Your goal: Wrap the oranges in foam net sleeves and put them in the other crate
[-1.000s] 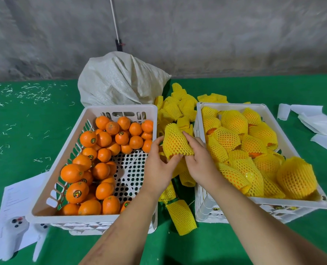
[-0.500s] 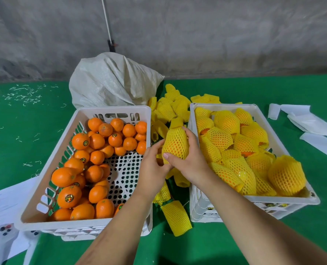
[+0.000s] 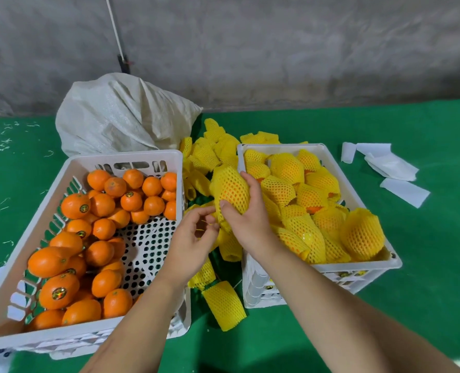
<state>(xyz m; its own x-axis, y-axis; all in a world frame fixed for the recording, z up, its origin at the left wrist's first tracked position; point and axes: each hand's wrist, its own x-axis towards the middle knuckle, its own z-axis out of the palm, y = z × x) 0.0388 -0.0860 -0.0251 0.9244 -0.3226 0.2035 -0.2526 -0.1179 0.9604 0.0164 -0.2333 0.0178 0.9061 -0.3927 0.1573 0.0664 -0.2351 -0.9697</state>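
Observation:
My right hand (image 3: pixel 250 219) grips an orange in a yellow foam net sleeve (image 3: pixel 231 189), held just above the left rim of the right white crate (image 3: pixel 358 265). That crate holds several wrapped oranges (image 3: pixel 360 232). My left hand (image 3: pixel 194 238) hangs just left of the sleeve's lower end with its fingers loosely curled and holding nothing. The left white crate (image 3: pixel 126 157) holds several bare oranges (image 3: pixel 75 205), and part of its perforated floor is bare. Loose yellow sleeves (image 3: pixel 210 154) lie piled between the two crates.
One loose sleeve (image 3: pixel 223 305) lies on the green mat in front, between the crates. A white woven sack (image 3: pixel 121 117) sits behind the left crate against a grey wall. White paper pieces (image 3: pixel 390 168) lie on the mat at the right.
My right hand has taken the sleeved orange alone and carried it right, toward the right crate. My left hand has let go of the sleeve and dropped a little.

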